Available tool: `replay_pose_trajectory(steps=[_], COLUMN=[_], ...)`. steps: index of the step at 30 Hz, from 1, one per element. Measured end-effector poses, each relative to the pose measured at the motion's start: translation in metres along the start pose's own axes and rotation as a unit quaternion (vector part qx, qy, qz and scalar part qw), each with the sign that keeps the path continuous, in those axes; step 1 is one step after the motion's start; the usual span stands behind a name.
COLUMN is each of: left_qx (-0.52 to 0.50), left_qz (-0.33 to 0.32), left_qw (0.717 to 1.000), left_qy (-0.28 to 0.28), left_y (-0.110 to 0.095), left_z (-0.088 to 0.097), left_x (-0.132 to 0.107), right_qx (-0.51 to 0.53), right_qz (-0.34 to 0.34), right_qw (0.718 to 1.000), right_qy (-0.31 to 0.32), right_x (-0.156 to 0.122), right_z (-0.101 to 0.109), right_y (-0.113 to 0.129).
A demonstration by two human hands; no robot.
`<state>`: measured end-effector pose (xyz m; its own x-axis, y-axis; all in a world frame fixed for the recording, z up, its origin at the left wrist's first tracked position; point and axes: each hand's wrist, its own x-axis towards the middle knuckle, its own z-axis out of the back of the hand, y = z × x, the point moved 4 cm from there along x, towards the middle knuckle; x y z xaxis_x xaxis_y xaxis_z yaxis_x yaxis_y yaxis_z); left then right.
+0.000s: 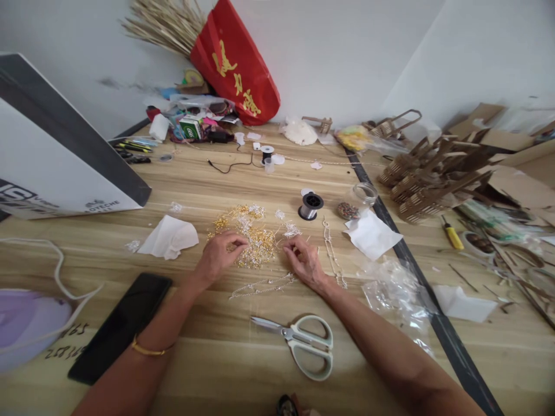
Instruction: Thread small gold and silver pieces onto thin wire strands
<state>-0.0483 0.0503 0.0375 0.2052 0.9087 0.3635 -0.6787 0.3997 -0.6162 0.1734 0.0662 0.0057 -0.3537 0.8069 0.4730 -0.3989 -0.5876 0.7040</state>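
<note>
My left hand (219, 254) rests on the wooden table (203, 190) with its fingers curled into a pinch at the left edge of a pile of small gold and silver beads (255, 240). My right hand (303, 260) lies just right of the pile, fingers bent and pinched on tiny pieces I cannot make out. A beaded silver strand (262, 285) lies on the table between and below both hands. Another beaded strand (332, 251) runs along the right side of my right hand.
Pale green scissors (301, 342) lie near the front edge. A black phone (121, 326) lies at the left, white tissue (169, 237) beside it. A wire spool (310, 205), a bead dish (347, 210), a clear bag (390, 289) and wooden baskets (427, 179) sit to the right.
</note>
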Motion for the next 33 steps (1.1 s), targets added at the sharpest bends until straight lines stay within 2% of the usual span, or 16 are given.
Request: replay_pose_trajectory(steps=[5,9,14,24,28,33], left_qx=[0.035,0.069,0.142,0.169,0.153,0.118], left_qz=[0.051,0.022,0.004,-0.029,-0.036,-0.042], left_qw=[0.997,0.994,0.984,0.979,0.982,0.988], left_qy=[0.043,0.083,0.106,0.108,0.109,0.084], left_y=[0.014,0.015,0.013,0.007,0.007,0.006], left_z=[0.009,0.005,-0.001,-0.012,-0.017,-0.015], left_x=[0.001,-0.002,-0.005,-0.006,-0.007,-0.006], right_qx=[0.017,0.016,0.017,0.013,0.013,0.019], right_qz=[-0.005,-0.005,0.0,0.0,0.001,0.001], right_qw=[1.0,1.0,1.0,1.0,1.0,1.0], right_qy=[0.005,0.006,0.004,0.007,0.008,0.01], right_x=[0.0,0.001,0.001,0.001,0.001,0.001], right_z=[-0.001,-0.001,-0.001,-0.001,-0.001,-0.002], right_y=[-0.001,0.0,0.002,0.0,0.0,-0.001])
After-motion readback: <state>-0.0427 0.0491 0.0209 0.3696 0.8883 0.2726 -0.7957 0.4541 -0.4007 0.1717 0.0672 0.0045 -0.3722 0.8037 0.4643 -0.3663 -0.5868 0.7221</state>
